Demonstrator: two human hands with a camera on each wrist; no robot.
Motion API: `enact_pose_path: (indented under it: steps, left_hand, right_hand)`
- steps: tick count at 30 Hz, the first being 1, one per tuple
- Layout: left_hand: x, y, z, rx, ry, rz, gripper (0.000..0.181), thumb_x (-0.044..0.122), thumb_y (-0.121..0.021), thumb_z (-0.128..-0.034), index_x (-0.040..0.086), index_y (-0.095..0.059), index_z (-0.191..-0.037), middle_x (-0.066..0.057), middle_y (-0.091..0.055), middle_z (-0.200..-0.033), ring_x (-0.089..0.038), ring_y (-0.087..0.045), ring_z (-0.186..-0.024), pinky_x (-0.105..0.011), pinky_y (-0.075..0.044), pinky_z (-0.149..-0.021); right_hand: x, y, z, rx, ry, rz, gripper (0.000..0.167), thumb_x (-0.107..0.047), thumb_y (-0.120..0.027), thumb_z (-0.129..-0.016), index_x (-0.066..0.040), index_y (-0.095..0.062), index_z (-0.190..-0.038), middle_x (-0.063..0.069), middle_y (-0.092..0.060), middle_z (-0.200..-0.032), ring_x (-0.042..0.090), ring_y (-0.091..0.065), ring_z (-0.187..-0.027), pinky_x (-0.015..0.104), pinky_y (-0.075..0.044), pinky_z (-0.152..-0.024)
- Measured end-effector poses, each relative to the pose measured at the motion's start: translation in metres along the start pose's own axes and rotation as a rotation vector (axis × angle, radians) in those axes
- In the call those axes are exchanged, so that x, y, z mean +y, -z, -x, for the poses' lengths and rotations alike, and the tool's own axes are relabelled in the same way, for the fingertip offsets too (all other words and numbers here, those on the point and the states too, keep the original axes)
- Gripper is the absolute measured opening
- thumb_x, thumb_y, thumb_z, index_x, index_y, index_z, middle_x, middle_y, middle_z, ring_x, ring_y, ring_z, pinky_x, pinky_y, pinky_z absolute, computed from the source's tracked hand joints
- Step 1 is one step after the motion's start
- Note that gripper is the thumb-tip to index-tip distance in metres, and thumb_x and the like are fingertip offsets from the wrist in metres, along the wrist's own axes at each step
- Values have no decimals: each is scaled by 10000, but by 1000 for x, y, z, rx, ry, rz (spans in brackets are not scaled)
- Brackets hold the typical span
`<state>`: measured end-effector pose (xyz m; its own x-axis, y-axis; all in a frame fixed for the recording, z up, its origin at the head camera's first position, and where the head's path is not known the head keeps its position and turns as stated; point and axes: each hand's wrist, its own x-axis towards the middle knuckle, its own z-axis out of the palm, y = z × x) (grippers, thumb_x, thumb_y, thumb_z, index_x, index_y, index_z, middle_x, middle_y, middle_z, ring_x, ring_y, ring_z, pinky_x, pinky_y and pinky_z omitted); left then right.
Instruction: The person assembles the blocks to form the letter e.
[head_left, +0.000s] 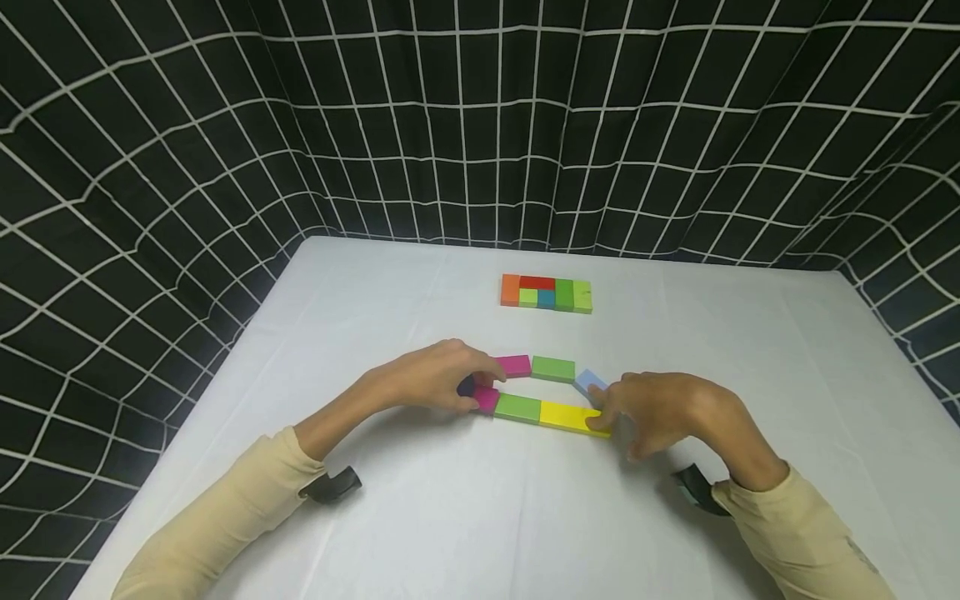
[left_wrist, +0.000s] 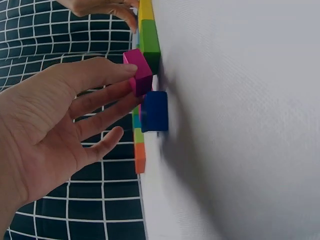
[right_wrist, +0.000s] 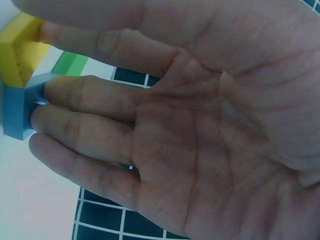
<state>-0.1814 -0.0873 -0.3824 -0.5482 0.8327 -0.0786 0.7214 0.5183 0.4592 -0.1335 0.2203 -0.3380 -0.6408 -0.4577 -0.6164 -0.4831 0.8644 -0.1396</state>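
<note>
Uneven push by either hand could skew near row (head_left: 542,414).
Left fingers (left_wrist: 100,121) pinch magenta block (left_wrist: 142,69); right fingers (right_wrist: 100,95) straight, against yellow block (head_left: 564,417), light-blue block (right_wrist: 15,111).

Soft shadows on the table (head_left: 435,517); right wrist view — dimmer.

A white table (head_left: 420,517) carries a yellow block (head_left: 566,417); a near green block (head_left: 517,408) adjoins the yellow block's left end; a dark blue block (head_left: 467,386) lies farther left of it; a light blue block (head_left: 588,381) sits angled behind its right part; a far green block (head_left: 553,369) and far magenta block (head_left: 513,366) lie behind it; a multicoloured rectangle of blocks (head_left: 546,292) lies well behind it.
</note>
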Motion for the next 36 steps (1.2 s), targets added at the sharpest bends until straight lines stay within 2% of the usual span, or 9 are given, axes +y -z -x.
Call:
enact_pose_path:
  steps: [4, 8, 13, 19, 27, 32, 34, 36]
  left_hand:
    - [-1, -1, 0, 12, -21, -41, 435, 120, -787, -895, 130, -713, -1323, 22, -788, -1098, -143, -691, -1022, -349, -541, -1043]
    - [-1, -2, 0, 16, -6, -104, 445, 142, -784, -892, 157, -715, -1331, 48, -781, -1090, -160, -644, -1039, -409, -473, -1108]
    - [2, -3, -1, 0, 26, -170, 458, 173, -795, -883, 171, -713, -1333, 72, -769, -1043, -143, -600, -1011, -407, -456, -1109]
    - [4, -6, -1, 4, 19, -228, 424, 190, -804, -875, 156, -729, -1291, 68, -742, -940, -145, -583, -954, -412, -458, -1095]
    - [4, -11, -3, 11, -3, -237, 429, 179, -789, -892, 173, -712, -1315, 73, -741, -914, -124, -579, -917, -406, -463, -1078]
    - [2, -8, -2, 41, -4, -222, 423, 226, -802, -903, 169, -712, -1313, 44, -750, -1034, -141, -600, -979, -410, -485, -1048]
    - [1, -6, 0, 50, 26, -217, 427, 267, -810, -907, 173, -713, -1312, 18, -737, -1126, -157, -608, -1028, -406, -500, -1036]
    - [-1, -4, 1, 43, 81, -215, 462, 308, -813, -910, 171, -701, -1337, -16, -705, -1209, -174, -615, -1062, -386, -530, -1018]
  right_hand:
    - [0, 0, 0, -2, -3, -5, 621, -179, -899, -787, -380, -702, -1341, 93, -589, -1520, 183, -546, -1050, 332, -536, -801]
    - [1, 0, 1, 1, 4, -4, 615, -181, -896, -789, -377, -705, -1339, 102, -601, -1497, 183, -552, -1054, 346, -541, -819]
    - [1, 0, 1, 0, 7, 0, 624, -182, -900, -788, -379, -700, -1346, 109, -606, -1483, 184, -557, -1058, 364, -547, -841]
    - [1, -1, 1, 0, 0, 5, 627, -190, -902, -786, -386, -698, -1346, 99, -614, -1473, 174, -548, -1040, 338, -538, -807]
    - [0, 0, 2, -2, -15, -10, 619, -186, -898, -791, -391, -701, -1340, 97, -584, -1520, 199, -561, -1106, 390, -563, -871]
    - [0, 0, 2, 0, -18, -16, 610, -186, -894, -792, -385, -705, -1337, 101, -594, -1502, 194, -560, -1089, 395, -558, -869]
    - [0, 0, 2, -1, -17, -14, 617, -189, -896, -793, -385, -699, -1344, 106, -590, -1507, 197, -563, -1097, 402, -560, -880]
    - [0, 0, 2, -3, -13, -9, 622, -189, -896, -796, -385, -694, -1351, 108, -578, -1526, 201, -565, -1111, 407, -564, -890]
